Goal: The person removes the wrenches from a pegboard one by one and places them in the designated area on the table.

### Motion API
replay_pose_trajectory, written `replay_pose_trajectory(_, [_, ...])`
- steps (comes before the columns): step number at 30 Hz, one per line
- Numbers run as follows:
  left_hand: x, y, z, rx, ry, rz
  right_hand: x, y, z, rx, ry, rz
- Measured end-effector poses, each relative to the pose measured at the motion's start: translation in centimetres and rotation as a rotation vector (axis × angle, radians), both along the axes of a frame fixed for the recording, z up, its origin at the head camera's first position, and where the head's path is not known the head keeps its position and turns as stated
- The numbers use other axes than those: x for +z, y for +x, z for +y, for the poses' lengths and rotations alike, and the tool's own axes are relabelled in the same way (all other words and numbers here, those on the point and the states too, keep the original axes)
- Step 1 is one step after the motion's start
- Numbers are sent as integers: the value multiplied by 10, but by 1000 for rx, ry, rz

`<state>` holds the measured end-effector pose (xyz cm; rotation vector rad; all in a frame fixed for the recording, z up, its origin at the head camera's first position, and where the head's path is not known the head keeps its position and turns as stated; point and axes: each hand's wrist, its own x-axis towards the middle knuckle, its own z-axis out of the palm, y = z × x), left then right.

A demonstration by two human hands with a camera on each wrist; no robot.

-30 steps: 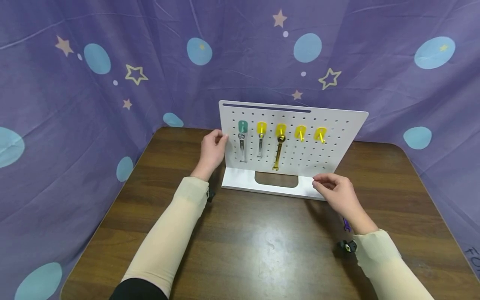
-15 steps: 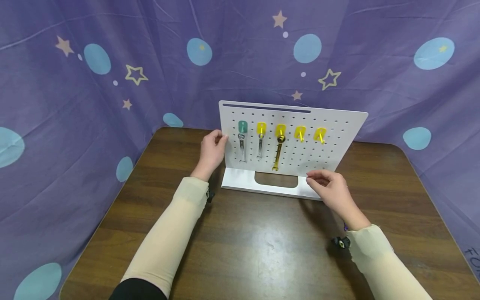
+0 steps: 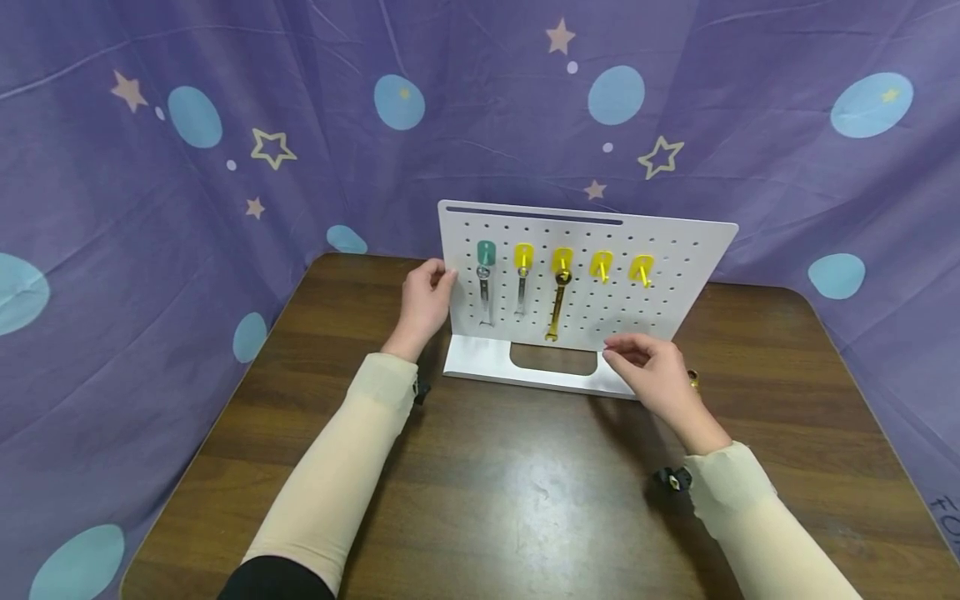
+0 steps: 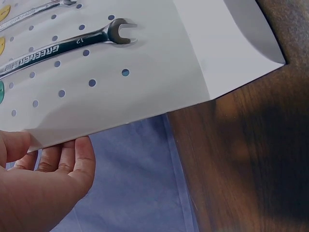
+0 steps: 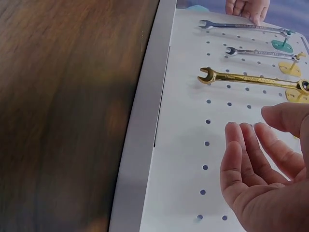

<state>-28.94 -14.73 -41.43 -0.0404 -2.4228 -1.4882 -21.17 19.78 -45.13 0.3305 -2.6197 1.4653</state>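
A white pegboard [image 3: 577, 304] stands on its base at the back of the table. My left hand [image 3: 425, 300] pinches its left edge, with the thumb on the front and the fingers behind, as the left wrist view shows. Two silver combination wrenches [image 3: 484, 302] [image 3: 521, 292] and a gold wrench [image 3: 557, 308] hang from hooks. The silver wrench [image 4: 58, 48] nearest my left hand reads GREENER. My right hand [image 3: 656, 375] hovers before the board's lower right part, fingers loosely curved. Nothing shows between its thumb and fingers [image 5: 241, 159] in the right wrist view.
Two bare yellow hooks [image 3: 601, 267] [image 3: 641, 271] stick out on the board's right half. Behind my right hand, a gold ring end [image 3: 693, 378] peeks out on the wooden table [image 3: 487, 483]. A purple patterned curtain [image 3: 480, 108] hangs behind and at both sides.
My right hand has moved left along the board's base. The purple wrench end by its wrist is now covered, and a gold end has come into sight. My left hand stays put.
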Motion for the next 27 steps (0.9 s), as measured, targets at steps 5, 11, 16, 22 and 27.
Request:
replay_pose_trajectory(5, [0, 0, 0, 1, -2, 8, 3, -2, -7, 3, -21, 6])
replay_pose_trajectory(11, [-1, -1, -1, -1, -3, 10, 6, -4, -13, 18, -52, 0])
replay_pose_trajectory(16, [-1, -1, -1, -11, -1, 19, 6, -6, -16, 19, -54, 0])
replay_pose_trajectory(22, [-1, -1, -2, -15, -2, 23, 9, -8, -22, 2, -48, 8])
replay_pose_trajectory(27, [-2, -1, -2, -11, -7, 29, 11, -9, -27, 6, -52, 20])
